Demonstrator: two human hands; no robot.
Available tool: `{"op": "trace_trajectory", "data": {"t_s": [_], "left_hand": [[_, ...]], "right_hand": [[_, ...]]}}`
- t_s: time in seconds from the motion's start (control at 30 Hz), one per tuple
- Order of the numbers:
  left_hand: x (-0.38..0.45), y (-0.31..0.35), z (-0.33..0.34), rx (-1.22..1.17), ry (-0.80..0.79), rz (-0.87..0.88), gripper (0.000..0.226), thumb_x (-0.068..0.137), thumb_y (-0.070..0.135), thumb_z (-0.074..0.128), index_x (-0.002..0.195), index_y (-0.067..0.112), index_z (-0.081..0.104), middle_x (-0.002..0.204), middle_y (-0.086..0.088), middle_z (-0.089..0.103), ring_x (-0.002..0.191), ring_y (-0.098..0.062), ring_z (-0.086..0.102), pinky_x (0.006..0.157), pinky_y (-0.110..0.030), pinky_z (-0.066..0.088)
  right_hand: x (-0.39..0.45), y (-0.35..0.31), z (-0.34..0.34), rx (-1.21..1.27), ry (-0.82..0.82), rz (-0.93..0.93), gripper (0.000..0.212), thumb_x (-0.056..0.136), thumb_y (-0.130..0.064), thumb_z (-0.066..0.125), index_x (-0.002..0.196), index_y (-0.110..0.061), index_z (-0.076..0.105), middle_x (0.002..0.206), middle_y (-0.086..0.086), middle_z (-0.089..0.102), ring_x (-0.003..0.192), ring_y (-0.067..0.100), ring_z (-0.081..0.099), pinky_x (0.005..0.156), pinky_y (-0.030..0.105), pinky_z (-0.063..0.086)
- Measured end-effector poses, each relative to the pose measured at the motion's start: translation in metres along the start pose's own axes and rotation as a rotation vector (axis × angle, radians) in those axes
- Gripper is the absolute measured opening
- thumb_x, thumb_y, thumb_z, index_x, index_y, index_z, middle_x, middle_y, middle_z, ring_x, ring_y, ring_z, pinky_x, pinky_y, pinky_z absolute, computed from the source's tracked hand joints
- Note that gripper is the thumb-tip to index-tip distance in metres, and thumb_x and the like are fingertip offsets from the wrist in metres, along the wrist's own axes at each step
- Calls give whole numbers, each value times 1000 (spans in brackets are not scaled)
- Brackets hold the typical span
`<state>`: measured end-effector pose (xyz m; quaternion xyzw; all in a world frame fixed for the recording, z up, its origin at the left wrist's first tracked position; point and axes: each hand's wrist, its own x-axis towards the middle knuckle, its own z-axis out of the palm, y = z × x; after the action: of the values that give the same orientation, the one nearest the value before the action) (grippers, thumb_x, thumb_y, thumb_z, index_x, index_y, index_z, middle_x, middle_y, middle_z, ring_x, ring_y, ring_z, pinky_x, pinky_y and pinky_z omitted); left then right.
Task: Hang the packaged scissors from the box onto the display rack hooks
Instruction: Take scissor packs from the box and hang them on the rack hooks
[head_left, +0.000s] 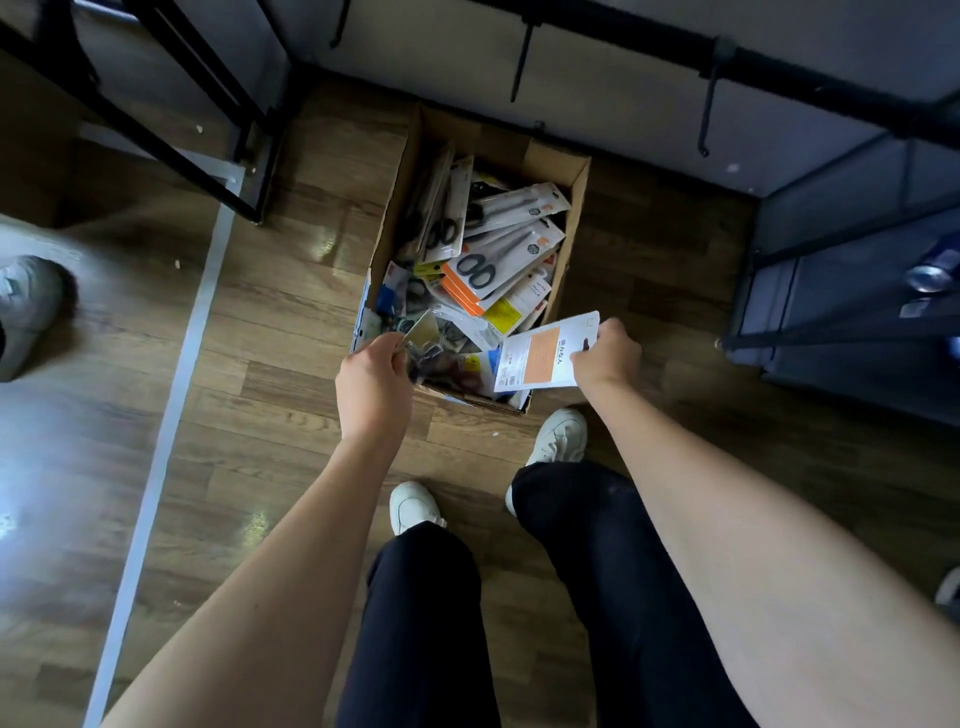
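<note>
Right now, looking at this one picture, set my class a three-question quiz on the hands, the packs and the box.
1. True or false: the right hand holds a white and orange pack over the near end of the cardboard box.
2. What does the left hand pinch? A) a shiny pack B) a hook C) nothing
3. Fill in: the box stands on the wooden ____.

Key: 1 true; 2 A; 3 floor.

1. the box (574, 208) sits on the floor (270, 322) at frame centre, packaged scissors (483, 270) piled inside.
2. rack hooks (709, 111) hang above it, upper right.
3. two feet stand below the box.
</note>
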<state>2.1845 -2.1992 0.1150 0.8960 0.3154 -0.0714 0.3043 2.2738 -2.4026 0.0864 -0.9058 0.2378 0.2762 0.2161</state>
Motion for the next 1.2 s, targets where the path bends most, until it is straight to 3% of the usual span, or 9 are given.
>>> {"op": "trace_trajectory", "data": {"t_s": [0.17,0.27,0.37,0.47,0.8,0.87,0.93,1.03,1.2], "left_hand": [[-19,38,-53,-6,-28,52,16,86,0,46,82,3,61,63,-5,48,59,-26,41,49,-28,24],[-30,58,-92,-21,14,82,16,85,0,48,85,3,64,65,-12,54,61,-31,46,55,-32,33],[-43,72,-136,-40,75,126,16,85,0,50,86,3,65,67,-15,62,62,-35,54,56,-37,42],[-58,88,-181,-56,127,181,16,85,-1,51,83,3,66,66,-11,61,59,-31,54,51,-35,39],[-109,151,-290,-314,373,200,14,88,8,61,99,6,69,86,-8,71,70,-12,53,61,-15,32],[-119,158,-306,-372,377,226,13,88,10,62,99,7,69,86,-7,71,71,-16,57,63,-21,38],[-127,166,-321,-417,396,266,13,87,9,63,98,8,70,83,-5,69,71,-18,59,62,-23,41],[-140,179,-343,-540,440,285,11,87,8,64,97,9,67,77,6,61,63,-4,54,56,-7,38],[-149,205,-373,-711,475,344,11,85,15,68,95,14,64,82,6,62,67,-2,54,61,-4,38]], "right_hand": [[-50,-21,-59,72,57,-118,45,96,-2,46,134,-21,35,121,10,56,83,16,52,42,9,32],[-80,-35,-88,109,42,-178,63,95,0,46,145,-34,26,107,3,48,82,14,50,54,20,42],[-113,-50,-117,154,38,-209,43,95,-2,43,130,-27,46,103,3,49,71,12,51,45,18,45],[-147,-67,-150,165,103,-208,24,92,-2,46,107,-16,57,112,14,57,81,22,55,63,32,54],[-239,-112,-235,264,237,-390,19,88,-13,62,105,-7,69,108,12,68,100,28,62,83,38,53],[-260,-116,-253,311,310,-441,19,87,-14,63,101,-5,71,103,13,70,95,28,62,78,35,51],[-279,-121,-272,379,388,-488,20,89,-19,62,95,-3,72,93,11,71,80,20,62,62,19,42],[-305,-122,-296,474,440,-458,31,97,-27,50,87,-2,67,77,4,62,59,6,50,45,6,33],[-335,-117,-326,506,482,-501,26,95,-16,47,110,-6,65,102,8,68,96,22,63,62,14,38]]}}
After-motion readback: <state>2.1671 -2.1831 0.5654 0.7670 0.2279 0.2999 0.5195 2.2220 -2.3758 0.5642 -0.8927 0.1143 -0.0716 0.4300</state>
